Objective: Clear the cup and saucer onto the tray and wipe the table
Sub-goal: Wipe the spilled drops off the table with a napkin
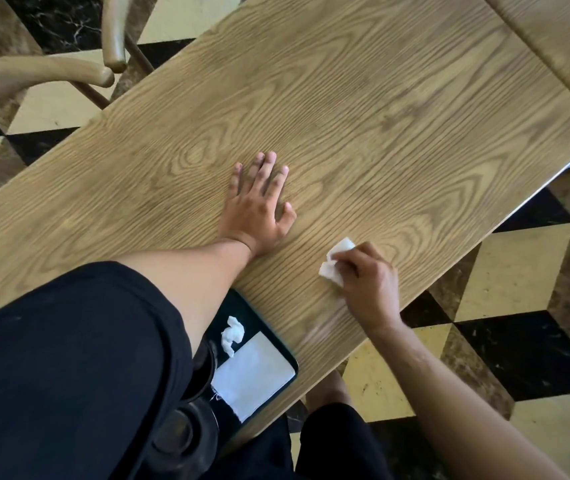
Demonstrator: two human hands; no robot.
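My left hand (259,206) lies flat on the wooden table (363,109), fingers straight and spread. My right hand (366,282) grips a crumpled white tissue (337,261) and presses it on the table near the front edge. A dark tray (292,367) sits at the table's near edge, partly under my left arm. On the tray lie a crumpled white tissue (232,334), a flat white napkin (254,372) and dark crockery (186,424), mostly hidden by my sleeve, likely the cup and saucer.
A wooden chair (34,71) stands beyond the table's far left side. A second table (567,32) adjoins at the top right. The floor (519,341) around is checkered tile.
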